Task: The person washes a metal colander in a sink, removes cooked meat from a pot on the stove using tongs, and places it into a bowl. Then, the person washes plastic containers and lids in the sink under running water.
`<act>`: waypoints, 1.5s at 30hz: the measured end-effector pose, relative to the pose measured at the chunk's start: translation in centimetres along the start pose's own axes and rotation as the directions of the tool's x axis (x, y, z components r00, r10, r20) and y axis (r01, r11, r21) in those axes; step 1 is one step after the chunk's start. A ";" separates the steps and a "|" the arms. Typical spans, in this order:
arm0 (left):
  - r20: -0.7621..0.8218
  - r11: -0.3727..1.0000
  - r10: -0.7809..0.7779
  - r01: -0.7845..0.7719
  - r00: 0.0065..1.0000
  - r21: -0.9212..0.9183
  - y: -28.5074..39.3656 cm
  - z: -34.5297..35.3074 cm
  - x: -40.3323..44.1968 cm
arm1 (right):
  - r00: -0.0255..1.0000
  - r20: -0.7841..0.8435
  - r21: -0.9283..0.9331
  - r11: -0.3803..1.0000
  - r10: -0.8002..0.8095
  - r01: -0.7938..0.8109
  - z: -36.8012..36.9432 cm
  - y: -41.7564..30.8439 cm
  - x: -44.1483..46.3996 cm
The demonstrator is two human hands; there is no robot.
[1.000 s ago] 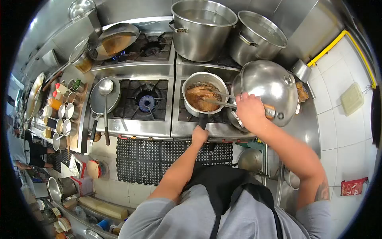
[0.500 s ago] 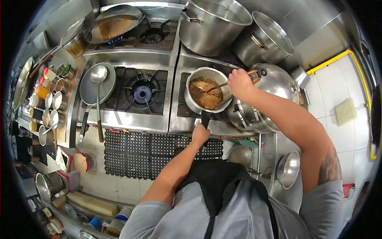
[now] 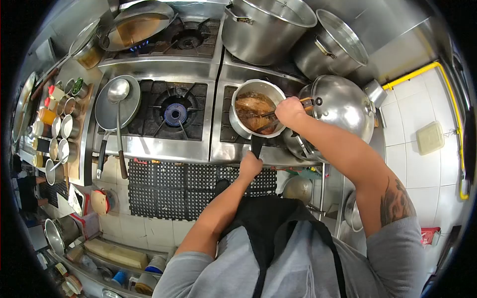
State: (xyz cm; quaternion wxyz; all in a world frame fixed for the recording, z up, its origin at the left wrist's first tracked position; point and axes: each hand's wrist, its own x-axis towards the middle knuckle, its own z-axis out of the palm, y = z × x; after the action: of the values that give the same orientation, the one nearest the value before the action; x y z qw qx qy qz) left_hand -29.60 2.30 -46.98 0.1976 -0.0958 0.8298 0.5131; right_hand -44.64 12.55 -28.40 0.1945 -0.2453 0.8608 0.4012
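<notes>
Head view: closed left hand [image 3: 251, 166] is gripping the pot [image 3: 234, 120] handle [image 3: 256, 145]; closed right hand [image 3: 291, 112] is holding utensils [image 3: 269, 114] inside.

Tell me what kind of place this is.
Most likely a restaurant or other commercial kitchen: a stove with several burners, large stockpots behind, and a perforated black floor mat.

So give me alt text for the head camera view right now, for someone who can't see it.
A cook's left hand grips the handle of a pot on the stove while the right hand works utensils in its brown food; a blue flame burns on the burner alongside.
</notes>
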 end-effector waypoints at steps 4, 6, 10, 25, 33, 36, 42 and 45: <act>0.022 1.000 -0.017 0.017 1.000 -0.007 -0.3 0.3 0.5 | 0.999 0.010 0.095 0.994 0.046 -0.047 -0.5 0.6 -1.2; 0.048 1.000 -0.021 0.022 0.999 -0.017 -0.2 -0.1 0.4 | 0.997 0.007 0.145 0.986 0.078 -0.078 -0.9 0.7 -1.8; 0.030 0.999 0.034 -0.034 0.999 -0.020 -0.6 -1.2 0.5 | 0.991 0.023 0.298 0.945 0.132 -0.133 -0.1 1.2 -3.0; -0.240 0.831 -0.242 0.073 0.940 -0.552 -15.3 -10.4 -6.1 | 0.950 0.275 0.411 0.875 0.147 -0.255 -0.7 -0.2 -2.2; -0.452 0.824 -0.413 0.113 0.791 -0.555 -27.4 -13.4 -13.4 | 0.923 0.353 0.658 0.661 0.153 -0.361 3.6 -1.0 -4.2; -0.465 0.815 -0.481 0.184 0.743 -0.550 -27.4 -14.8 -17.0 | 0.954 0.273 0.752 0.591 0.123 -0.292 7.9 -1.7 -3.5; -0.628 0.884 -0.444 0.195 0.640 -0.426 -29.3 -15.3 -21.9 | 0.941 0.237 0.929 0.227 0.241 -0.292 12.0 -3.9 -7.5; -0.625 0.885 -0.455 0.244 0.634 -0.397 -32.7 -15.5 -23.9 | 0.941 0.177 0.945 0.215 0.289 -0.244 14.3 -5.1 -8.0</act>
State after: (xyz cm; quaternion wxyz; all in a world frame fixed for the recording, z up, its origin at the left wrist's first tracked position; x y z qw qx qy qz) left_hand 0.27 -27.45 -57.27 -0.0520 -0.4704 0.7262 0.4986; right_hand -33.27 23.07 -35.86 0.2146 0.0660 0.9582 -0.1773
